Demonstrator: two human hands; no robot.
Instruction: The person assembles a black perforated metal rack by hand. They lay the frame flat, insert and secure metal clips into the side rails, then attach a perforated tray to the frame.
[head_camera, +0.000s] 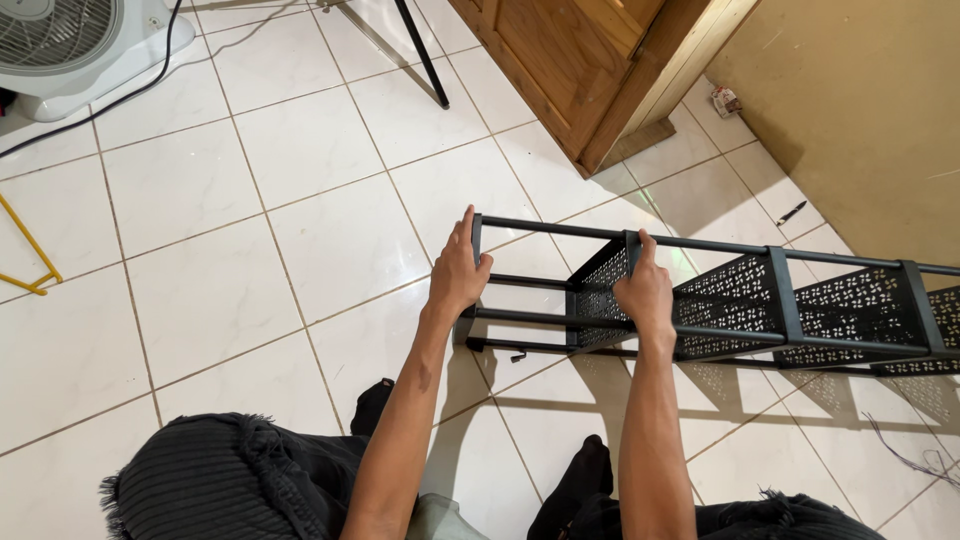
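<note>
Your left hand (458, 275) grips the black metal rack's (760, 300) end post, your right hand (645, 295) a panel upright; the rack lies sideways on glossy tiles (300, 150). It could skid; fingers could pinch.

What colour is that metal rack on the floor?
Black: the rack has perforated patterned panels, seen best in the head view.
</note>
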